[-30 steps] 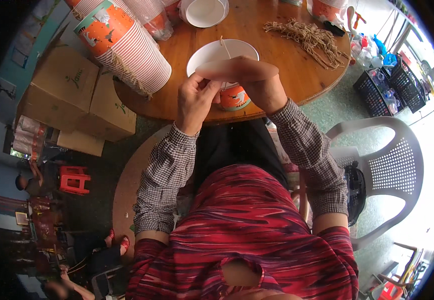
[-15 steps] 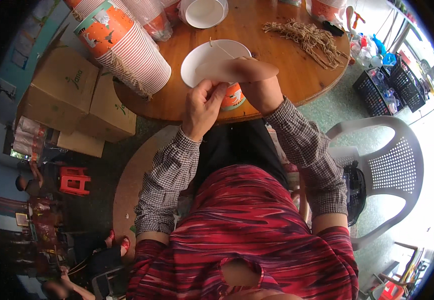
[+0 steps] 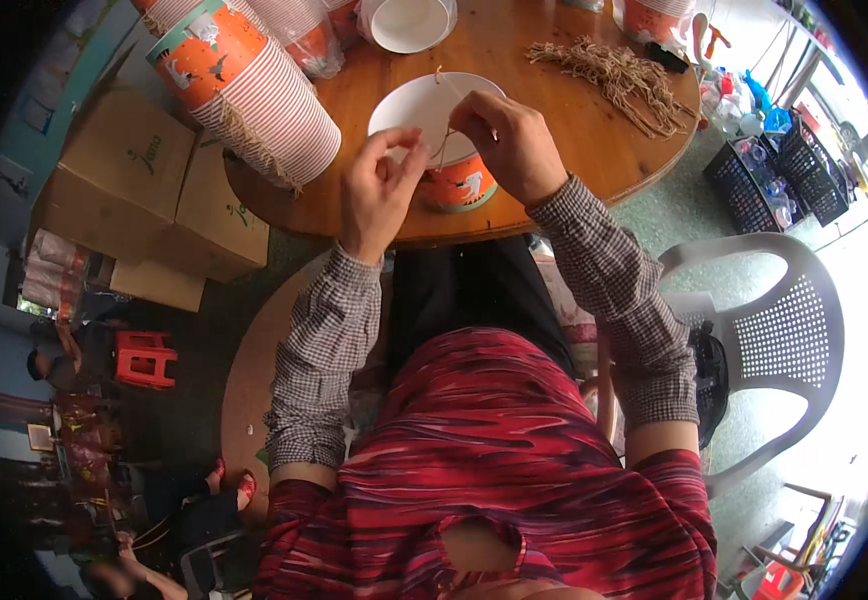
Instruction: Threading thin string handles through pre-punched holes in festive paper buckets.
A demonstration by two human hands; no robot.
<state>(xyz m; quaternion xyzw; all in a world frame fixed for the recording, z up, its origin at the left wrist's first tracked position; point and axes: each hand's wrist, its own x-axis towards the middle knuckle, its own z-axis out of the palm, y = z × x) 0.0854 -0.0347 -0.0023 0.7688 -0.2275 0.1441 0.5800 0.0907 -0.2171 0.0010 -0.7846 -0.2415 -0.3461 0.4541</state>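
Observation:
An orange paper bucket (image 3: 454, 187) with a white inside and animal pictures stands near the table's front edge. A thin twine cord (image 3: 444, 150) hangs over its near rim, and a small knot of it shows at the far rim. My right hand (image 3: 516, 145) is over the bucket's right side, thumb and fingers pinched on the cord. At the left of the bucket is my left hand (image 3: 379, 185), its fingers bent and apart, close to the cord with nothing visible in them.
Tall stacks of orange buckets (image 3: 269, 110) lean at the left, beside cardboard boxes (image 3: 124, 160). Another white-lined bucket (image 3: 411, 25) stands farther back. A bundle of twine cords (image 3: 609, 80) lies at the table's right. A grey plastic chair (image 3: 784, 330) stands on the right.
My hands have drawn apart; the left moved left and let the cord go. My right hand turned and lifted off the near rim, uncovering the bucket's front.

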